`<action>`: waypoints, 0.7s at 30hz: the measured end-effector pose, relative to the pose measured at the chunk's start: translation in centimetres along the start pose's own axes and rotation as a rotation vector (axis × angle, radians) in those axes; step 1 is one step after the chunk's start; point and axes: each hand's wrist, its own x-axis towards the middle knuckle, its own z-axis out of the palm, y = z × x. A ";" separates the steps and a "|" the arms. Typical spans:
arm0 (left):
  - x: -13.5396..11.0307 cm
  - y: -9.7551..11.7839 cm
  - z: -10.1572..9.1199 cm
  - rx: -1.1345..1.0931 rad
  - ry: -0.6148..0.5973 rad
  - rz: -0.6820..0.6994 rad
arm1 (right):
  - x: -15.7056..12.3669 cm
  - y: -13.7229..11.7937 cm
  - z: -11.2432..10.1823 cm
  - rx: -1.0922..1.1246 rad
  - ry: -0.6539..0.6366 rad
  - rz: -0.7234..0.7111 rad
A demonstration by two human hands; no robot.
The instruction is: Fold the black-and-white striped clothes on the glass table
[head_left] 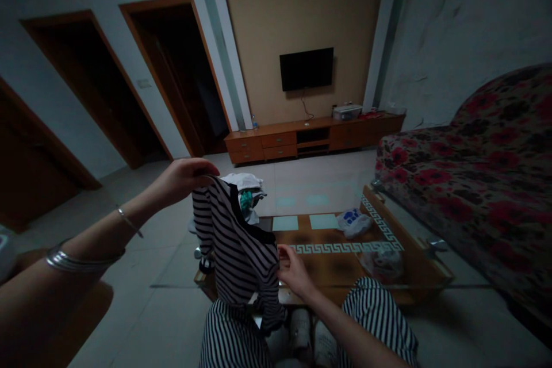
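One striped long-sleeved top (230, 241) is held up at seven o'clock, by the glass-topped coffee table (328, 273): pinched at its eleven by the left hand (187, 176), at its four by the right hand (295, 271). Light, limp fabric, presumably; best gripped at both shoulders.

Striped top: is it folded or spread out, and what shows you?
Spread out: the striped top hangs from the left hand and right hand, its dark neckline running between them.

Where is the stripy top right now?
In the head view, the stripy top hangs left of centre, held up between the left hand and the right hand, with white cloth just behind it.
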 end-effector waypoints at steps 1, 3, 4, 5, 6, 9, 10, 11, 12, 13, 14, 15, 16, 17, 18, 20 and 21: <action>0.0 0.3 0.1 -0.002 -0.001 0.003 | -0.3 -0.1 -0.1 -0.021 0.044 -0.001; 0.2 0.8 0.5 -0.005 -0.004 0.013 | -0.7 -0.4 -0.2 -0.032 0.079 -0.023; 0.3 1.0 0.6 -0.004 -0.004 0.017 | -0.8 -0.5 -0.1 -0.025 0.080 -0.025; 0.3 1.1 0.7 -0.003 -0.008 0.020 | -0.8 -0.6 0.0 -0.014 0.084 -0.019; 0.4 1.2 0.8 -0.003 -0.011 0.023 | -0.6 -0.7 0.0 -0.005 0.092 -0.011; 0.7 0.9 0.7 0.023 -0.030 0.029 | 0.0 -1.1 -0.5 -0.012 0.120 -0.019; 0.8 0.6 0.5 0.050 -0.030 0.034 | 0.4 -1.5 -1.1 -0.026 0.131 -0.033; 0.8 0.3 0.2 0.092 -0.021 0.045 | 0.8 -2.0 -2.0 -0.041 0.145 -0.047; 0.8 0.1 -0.2 0.152 -0.006 0.063 | 1.3 -2.9 -3.1 -0.054 0.163 -0.056; 0.8 -0.2 -0.5 0.225 0.013 0.088 | 1.9 -3.9 -4.6 -0.063 0.194 -0.061; 0.8 -0.4 -0.9 0.299 0.041 0.115 | 2.6 -5.2 -6.2 -0.069 0.236 -0.065; 0.8 -0.6 -1.2 0.363 0.069 0.138 | 3.4 -6.7 -8.0 -0.076 0.284 -0.079; 0.8 -0.7 -1.5 0.409 0.092 0.153 | 4.3 -8.3 -9.7 -0.090 0.343 -0.111; 0.9 -0.8 -1.7 0.438 0.110 0.159 | 5.2 -10.0 -11.5 -0.124 0.389 -0.155; 1.0 -0.9 -1.7 0.456 0.119 0.150 | 6.1 -11.8 -13.1 -0.194 0.401 -0.200; 1.4 -0.9 -1.6 0.483 0.086 0.092 | 7.9 -15.3 -15.9 -0.401 0.294 -0.226; 1.7 -1.0 -1.5 0.490 0.045 0.052 | 8.7 -17.1 -17.2 -0.486 0.216 -0.221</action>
